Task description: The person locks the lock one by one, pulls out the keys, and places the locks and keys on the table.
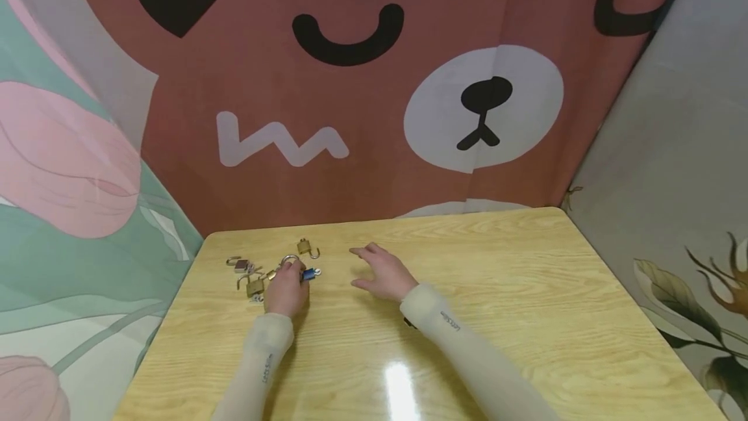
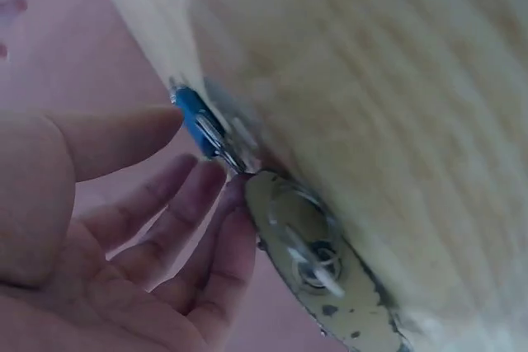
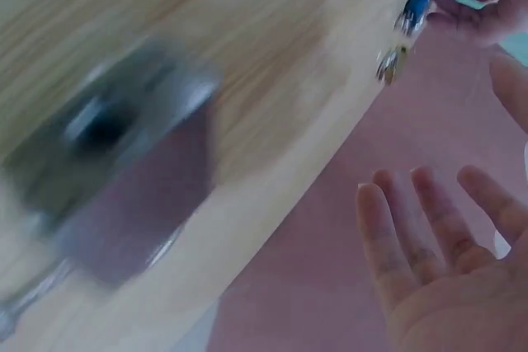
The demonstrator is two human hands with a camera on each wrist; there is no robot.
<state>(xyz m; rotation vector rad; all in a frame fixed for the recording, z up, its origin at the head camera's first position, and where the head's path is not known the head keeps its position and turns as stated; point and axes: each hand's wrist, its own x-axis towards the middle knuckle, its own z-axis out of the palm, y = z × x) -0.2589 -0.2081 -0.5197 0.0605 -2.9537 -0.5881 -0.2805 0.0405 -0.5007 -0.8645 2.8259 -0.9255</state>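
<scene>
In the head view my left hand is over the padlocks at the table's left. Its thumb and fingers pinch a blue padlock with a key in it. A silver shackle shows just past the fingertips; which lock it belongs to is hidden. Close to this hand lies a brass padlock with a key on a ring. My right hand hovers to the right, fingers spread, holding nothing. A blurred padlock with a pinkish side looms large in the right wrist view.
An unlocked brass padlock lies beyond the left hand. Leftward are a dark-sided open padlock and loose keys. The wooden table meets a printed curtain at its back edge.
</scene>
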